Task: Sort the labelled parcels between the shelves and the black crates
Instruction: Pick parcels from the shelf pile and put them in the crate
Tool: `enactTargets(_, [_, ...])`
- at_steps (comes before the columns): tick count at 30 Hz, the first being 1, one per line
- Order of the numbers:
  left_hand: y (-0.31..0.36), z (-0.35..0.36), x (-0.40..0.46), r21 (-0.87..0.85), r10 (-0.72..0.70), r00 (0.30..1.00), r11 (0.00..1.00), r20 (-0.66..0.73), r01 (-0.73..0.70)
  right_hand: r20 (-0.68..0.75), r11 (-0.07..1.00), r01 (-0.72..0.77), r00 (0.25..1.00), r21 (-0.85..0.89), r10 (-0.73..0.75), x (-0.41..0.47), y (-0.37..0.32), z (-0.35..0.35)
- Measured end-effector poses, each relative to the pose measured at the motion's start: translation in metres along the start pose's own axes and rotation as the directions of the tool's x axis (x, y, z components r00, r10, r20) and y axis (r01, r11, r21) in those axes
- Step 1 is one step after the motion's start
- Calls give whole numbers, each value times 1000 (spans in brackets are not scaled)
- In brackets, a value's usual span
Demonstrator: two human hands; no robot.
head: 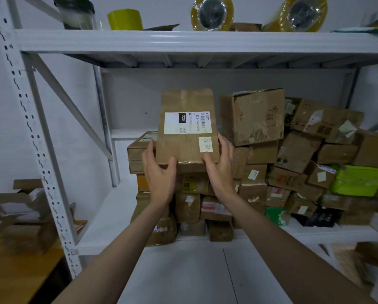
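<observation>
A big white shelf (109, 218) fills the frame, and a heap of brown parcels (293, 163) sits on it from the middle to the right side. In the middle of the frame, on top of the left stack, is one brown parcel (187, 128) with a white label (187, 122) that reads 220. The left hand (159, 170) grips its near left corner, thumb on top. The right hand (221, 165) grips its near right corner the same way.

The step looks like setting this parcel on the stack, or lifting it off; one picture cannot say which. If it stays, the next move needs a gentle push so it sits flat and does not tip.

No black crates show anywhere. The fingers under the parcel are hidden. The small writing on the label and the little yellow note (205, 144) is too tiny to read. The tape rolls (212, 13) at the top are cut off, and the lower left and right corners are blurry.
</observation>
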State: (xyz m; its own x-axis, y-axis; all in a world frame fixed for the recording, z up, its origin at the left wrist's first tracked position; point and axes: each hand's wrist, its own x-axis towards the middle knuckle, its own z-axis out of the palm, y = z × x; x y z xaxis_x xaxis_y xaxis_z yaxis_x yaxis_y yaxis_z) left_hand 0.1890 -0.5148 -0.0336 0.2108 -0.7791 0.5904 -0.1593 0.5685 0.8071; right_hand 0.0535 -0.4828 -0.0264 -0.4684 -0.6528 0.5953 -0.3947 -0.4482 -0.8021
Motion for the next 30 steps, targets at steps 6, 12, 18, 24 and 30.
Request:
enactTargets(6, [2,-22,-20,-70,67,998,995,11,-67,20,971,-5,1000,239,0,-39,-9,-3])
enactTargets(12, [-1,-41,-47,-166,91,979,984,182,-61,19,978,-54,999,200,51,-75,-4,-29])
enactTargets(18, [-16,-26,-97,-208,37,936,977,349,39,2,984,-156,988,83,157,-115,15,-78])
enactTargets(24, [-14,7,-161,-200,17,879,976,477,90,-144,966,-238,957,102,251,-162,33,-141])
enactTargets(30, [-5,50,-222,-182,36,784,978,620,99,-297,958,-279,911,69,287,-203,40,-212])
